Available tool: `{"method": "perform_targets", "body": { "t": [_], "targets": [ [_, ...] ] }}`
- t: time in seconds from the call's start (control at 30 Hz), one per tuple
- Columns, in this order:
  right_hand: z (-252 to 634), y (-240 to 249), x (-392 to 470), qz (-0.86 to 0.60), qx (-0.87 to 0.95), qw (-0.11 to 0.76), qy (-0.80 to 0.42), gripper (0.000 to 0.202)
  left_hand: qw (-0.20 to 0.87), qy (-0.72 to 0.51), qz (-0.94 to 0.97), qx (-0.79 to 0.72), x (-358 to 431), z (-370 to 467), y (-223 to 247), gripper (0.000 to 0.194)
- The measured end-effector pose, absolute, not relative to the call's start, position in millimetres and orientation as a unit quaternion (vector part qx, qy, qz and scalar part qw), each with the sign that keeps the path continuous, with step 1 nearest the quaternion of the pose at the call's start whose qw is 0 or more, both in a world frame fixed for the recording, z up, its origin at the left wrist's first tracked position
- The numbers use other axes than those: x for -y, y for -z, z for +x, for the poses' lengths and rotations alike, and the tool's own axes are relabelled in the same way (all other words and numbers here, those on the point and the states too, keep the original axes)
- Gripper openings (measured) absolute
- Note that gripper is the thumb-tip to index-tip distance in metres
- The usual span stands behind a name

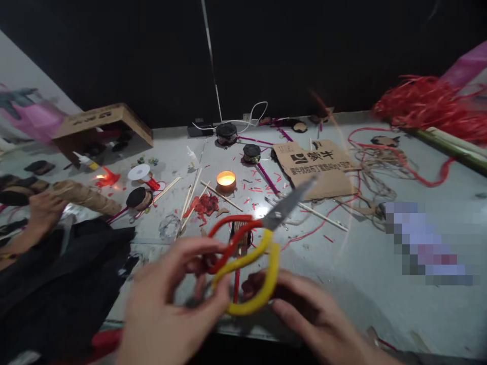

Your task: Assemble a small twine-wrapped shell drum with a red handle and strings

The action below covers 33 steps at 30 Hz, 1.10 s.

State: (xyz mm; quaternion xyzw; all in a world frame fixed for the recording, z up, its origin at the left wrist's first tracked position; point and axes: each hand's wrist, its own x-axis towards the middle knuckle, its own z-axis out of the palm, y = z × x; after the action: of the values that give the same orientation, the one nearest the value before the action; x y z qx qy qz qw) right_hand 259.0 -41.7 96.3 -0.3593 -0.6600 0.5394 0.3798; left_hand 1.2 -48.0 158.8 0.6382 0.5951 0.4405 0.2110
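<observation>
In the head view my left hand (178, 299) is closed on a pair of scissors (279, 213) with one red and one yellow handle, held above the table with the blades pointing away to the right. Beside the yellow loop is my right hand (304, 309), its fingers curved and thumb apart; I see nothing in its grasp. Its fingertips are partly behind the loop, and I cannot tell whether they touch it. Behind the scissors, partly hidden, lies a small dark piece with a red stick (236, 286).
A lit candle (226, 181) burns ahead of my hands. Thin wooden sticks (190, 200), red scraps (207, 204) and a torn cardboard piece (317, 170) lie around. Red cord (409, 170) runs at right. Another person's hand (45, 213) is by a brown paper-wrapped roll (85, 196).
</observation>
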Motion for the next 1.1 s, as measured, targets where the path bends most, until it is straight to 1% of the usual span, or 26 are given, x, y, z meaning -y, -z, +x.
{"method": "perform_targets", "body": {
  "t": [0.03, 0.1, 0.2, 0.33, 0.4, 0.5, 0.53, 0.57, 0.6, 0.63, 0.67, 0.7, 0.8, 0.87, 0.97, 1.1],
  "targets": [
    [256, -92, 44, -0.373, 0.619, 0.403, -0.561, 0.034, 0.243, -0.451, 0.655, -0.555, 39, 22, -158, 0.036],
    [254, -82, 47, -0.402, 0.537, 0.452, -0.588, 0.04, 0.271, -0.459, 0.673, -0.513, 30, 56, -151, 0.039],
    [255, -68, 50, -0.422, 0.456, 0.521, -0.585, 0.042, 0.281, -0.465, 0.695, -0.471, 29, 79, -129, 0.046],
    [252, -68, 43, -0.396, 0.447, 0.542, -0.59, 0.056, 0.273, -0.501, 0.733, -0.37, 30, 82, -108, 0.051],
    [251, -72, 37, -0.405, 0.443, 0.549, -0.581, 0.051, 0.266, -0.503, 0.754, -0.327, 28, 80, -108, 0.053],
    [261, -72, 31, -0.451, 0.444, 0.521, -0.573, 0.03, 0.276, -0.481, 0.765, -0.328, 22, 63, -113, 0.047],
    [268, -69, 31, -0.466, 0.446, 0.505, -0.574, 0.024, 0.277, -0.463, 0.756, -0.37, 18, 53, -114, 0.04],
    [277, -65, 30, -0.479, 0.447, 0.495, -0.57, 0.021, 0.249, -0.454, 0.754, -0.404, 12, 41, -113, 0.036],
    [288, -60, 30, -0.489, 0.446, 0.491, -0.567, 0.021, 0.226, -0.432, 0.751, -0.446, 5, 28, -110, 0.037],
    [298, -55, 31, -0.497, 0.445, 0.482, -0.568, 0.021, 0.226, -0.392, 0.752, -0.48, -3, 14, -106, 0.045],
    [308, -50, 31, -0.504, 0.439, 0.475, -0.573, 0.024, 0.248, -0.341, 0.76, -0.495, -12, 2, -102, 0.055],
    [316, -47, 31, -0.51, 0.427, 0.466, -0.584, 0.027, 0.268, -0.298, 0.775, -0.489, -21, -9, -97, 0.066],
    [328, -46, 27, -0.514, 0.39, 0.449, -0.618, 0.027, 0.284, -0.235, 0.819, -0.439, -49, -28, -87, 0.085],
    [323, -54, 19, -0.51, 0.392, 0.441, -0.626, 0.026, 0.304, -0.215, 0.84, -0.395, -64, -30, -87, 0.093],
    [306, -70, 5, -0.503, 0.421, 0.404, -0.638, 0.033, 0.34, -0.199, 0.857, -0.331, -82, -24, -93, 0.097],
    [280, -80, -12, -0.47, 0.438, 0.374, -0.669, 0.039, 0.371, -0.176, 0.859, -0.307, -92, -17, -97, 0.093]
  ]
}}
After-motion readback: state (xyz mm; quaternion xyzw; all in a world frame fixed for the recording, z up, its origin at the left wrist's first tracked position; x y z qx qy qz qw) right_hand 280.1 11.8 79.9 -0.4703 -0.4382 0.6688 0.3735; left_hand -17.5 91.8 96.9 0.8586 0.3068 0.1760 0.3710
